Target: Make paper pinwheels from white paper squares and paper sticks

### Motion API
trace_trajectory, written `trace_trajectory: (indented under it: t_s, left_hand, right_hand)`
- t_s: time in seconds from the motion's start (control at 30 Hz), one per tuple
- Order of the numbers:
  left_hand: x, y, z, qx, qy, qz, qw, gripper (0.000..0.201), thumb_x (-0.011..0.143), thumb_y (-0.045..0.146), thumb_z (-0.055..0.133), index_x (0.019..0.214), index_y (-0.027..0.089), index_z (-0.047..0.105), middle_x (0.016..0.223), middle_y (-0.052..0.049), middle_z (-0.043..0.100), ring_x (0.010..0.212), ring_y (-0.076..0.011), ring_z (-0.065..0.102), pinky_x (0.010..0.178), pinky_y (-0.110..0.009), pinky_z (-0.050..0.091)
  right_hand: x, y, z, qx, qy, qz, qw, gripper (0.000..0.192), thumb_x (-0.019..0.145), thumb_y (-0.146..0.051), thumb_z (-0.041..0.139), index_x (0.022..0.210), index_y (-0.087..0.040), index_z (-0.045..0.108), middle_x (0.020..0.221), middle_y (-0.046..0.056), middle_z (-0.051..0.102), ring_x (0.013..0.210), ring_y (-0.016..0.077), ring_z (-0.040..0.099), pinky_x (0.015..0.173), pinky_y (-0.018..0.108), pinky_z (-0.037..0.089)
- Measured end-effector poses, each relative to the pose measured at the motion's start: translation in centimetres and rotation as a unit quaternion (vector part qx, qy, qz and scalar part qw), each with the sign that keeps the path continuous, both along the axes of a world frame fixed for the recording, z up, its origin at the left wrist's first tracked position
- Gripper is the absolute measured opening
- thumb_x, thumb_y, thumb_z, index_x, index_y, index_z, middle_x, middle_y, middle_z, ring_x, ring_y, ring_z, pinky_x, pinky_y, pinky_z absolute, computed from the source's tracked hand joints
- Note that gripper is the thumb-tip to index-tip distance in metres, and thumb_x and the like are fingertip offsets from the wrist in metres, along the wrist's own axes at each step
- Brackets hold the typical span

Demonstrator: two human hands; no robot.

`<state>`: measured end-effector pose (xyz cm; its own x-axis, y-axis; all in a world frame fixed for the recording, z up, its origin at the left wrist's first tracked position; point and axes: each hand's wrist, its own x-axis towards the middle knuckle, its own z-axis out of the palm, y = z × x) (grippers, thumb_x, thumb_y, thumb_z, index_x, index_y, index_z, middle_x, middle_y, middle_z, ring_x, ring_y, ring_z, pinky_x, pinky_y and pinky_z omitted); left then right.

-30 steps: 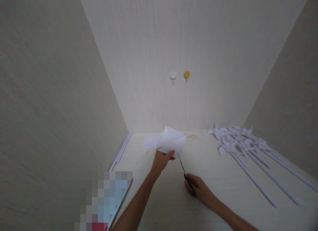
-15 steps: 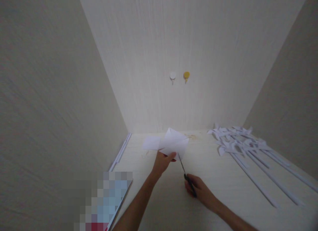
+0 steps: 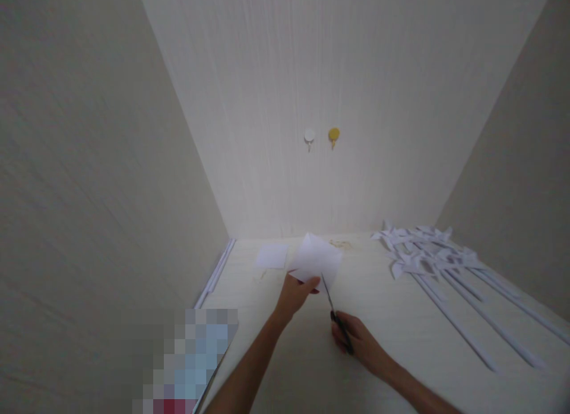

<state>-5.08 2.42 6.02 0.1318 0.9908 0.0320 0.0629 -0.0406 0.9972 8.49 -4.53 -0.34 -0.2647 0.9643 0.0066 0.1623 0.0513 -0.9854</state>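
The left hand pinches the lower edge of a white folded paper held above the desk, while the right hand, closed around scissors, points their blades up at the paper's edge; no writing is legible

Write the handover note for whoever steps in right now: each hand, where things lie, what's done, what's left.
Left hand: grip shut on the white paper square, held above the table.
Right hand: grip shut on the scissors, blades at the paper's lower edge.
Another paper square lies flat at the back.
Done: a pile of paper pinwheels on sticks, far right.
Left: this square is not yet cut through.
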Motion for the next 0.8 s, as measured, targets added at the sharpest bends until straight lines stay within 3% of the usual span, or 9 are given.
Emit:
trace_trajectory:
  t_s: [0.8]
  left_hand:
    - [0.3,-0.4,-0.1,0.007,0.016,-0.029,0.999,0.009,0.059,0.018,0.06,0.065,0.012,0.062,0.063,-0.002,0.064,0.055,-0.0146,0.059,0.05,-0.025,0.051]
  right_hand:
    - [-0.1,-0.3,1.5,-0.003,0.007,0.0,1.0,0.041,0.071,-0.058,0.038,0.058,-0.02,0.035,0.049,-0.004,0.037,0.045,0.0081,0.035,0.044,0.022,0.03]
